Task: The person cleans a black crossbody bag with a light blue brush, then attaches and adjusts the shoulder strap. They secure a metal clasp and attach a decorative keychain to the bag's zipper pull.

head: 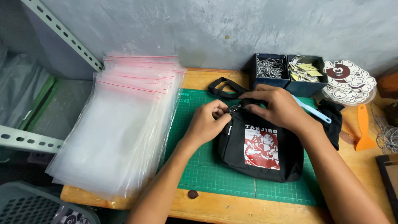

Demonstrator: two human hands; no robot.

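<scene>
Black canvas bag (259,151) with a red-and-white print was lying flat on the green cutting mat (207,166), which sat on the wooden desk (215,209). Its top edge pointed away from the person, bottom toward them, so the long axis ran pretty much straight out from the body, maybe tilted a bit to the right. Both hands were up at that far top edge. Left hand (207,122) was curled closed, pinching what looked like a small metal ring or zipper pull (234,108) at the bag's top left corner. Right hand (277,108) was draped over the top edge just beside it, fingers bent down onto the fabric, pressing or gripping there; can't say which. So the two hands nearly touched, meeting right at the metal bit. Strap (226,88) looped off beyond them. Stack of clear zip bags (124,124) sat well off to the left, and two dark boxes (286,70) of small parts were behind.
</scene>
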